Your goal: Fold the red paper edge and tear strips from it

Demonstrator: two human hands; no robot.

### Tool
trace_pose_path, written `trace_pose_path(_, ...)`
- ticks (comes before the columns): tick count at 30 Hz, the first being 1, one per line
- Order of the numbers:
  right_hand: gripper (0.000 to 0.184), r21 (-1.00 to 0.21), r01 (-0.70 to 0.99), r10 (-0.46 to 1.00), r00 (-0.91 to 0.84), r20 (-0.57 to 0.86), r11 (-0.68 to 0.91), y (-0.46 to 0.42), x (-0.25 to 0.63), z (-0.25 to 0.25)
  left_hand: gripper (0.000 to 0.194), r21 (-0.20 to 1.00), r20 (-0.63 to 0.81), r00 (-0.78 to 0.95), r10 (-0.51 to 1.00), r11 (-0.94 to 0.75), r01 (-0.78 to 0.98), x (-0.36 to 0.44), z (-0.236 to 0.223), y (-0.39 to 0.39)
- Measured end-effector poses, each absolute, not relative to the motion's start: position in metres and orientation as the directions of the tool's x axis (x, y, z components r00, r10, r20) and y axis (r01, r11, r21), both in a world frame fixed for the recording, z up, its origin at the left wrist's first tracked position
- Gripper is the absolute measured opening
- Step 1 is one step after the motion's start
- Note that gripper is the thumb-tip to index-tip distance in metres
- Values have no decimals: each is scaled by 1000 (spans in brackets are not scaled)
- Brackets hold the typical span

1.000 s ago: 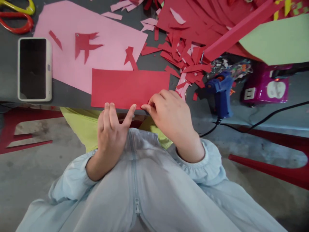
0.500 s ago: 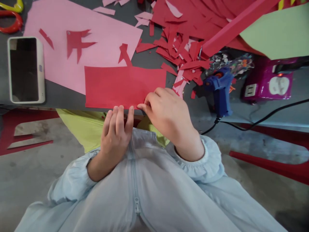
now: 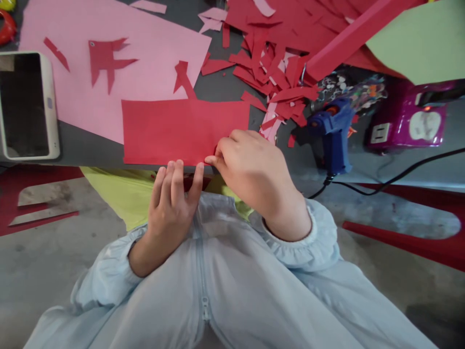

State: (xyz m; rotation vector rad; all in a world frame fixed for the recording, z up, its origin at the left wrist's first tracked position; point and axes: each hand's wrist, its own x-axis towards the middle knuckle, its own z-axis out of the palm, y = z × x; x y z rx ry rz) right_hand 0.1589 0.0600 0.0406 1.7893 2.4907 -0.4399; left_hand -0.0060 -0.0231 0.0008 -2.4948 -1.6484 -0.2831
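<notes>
Two-handed on the dark grey flat table point(image 3: 83, 148), best keep the red rectangular paper sheet point(image 3: 167, 131) flat at twelve o'clock, pinching its five-o'clock edge evenly with curled right hand point(image 3: 252, 177), steadying six o'clock with loosely spread left hand point(image 3: 170, 208).

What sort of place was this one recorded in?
Likely a craft workspace, whether home or workshop I cannot tell: red paper scraps, a blue glue gun and a red fish-like cutout share the grey table.
</notes>
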Motion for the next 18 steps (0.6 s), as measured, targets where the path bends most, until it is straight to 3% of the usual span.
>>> trace_pose_path(10,27,-261,907,924,-367,-110,330,61,164,36,48,-144,258,436,862,-412,900,-3,6,-19)
trace_pose_path(18,24,-290,920,941,-313,-133,265,59,185,42,67,35,221,343,913,-359,933,0,-2,-22)
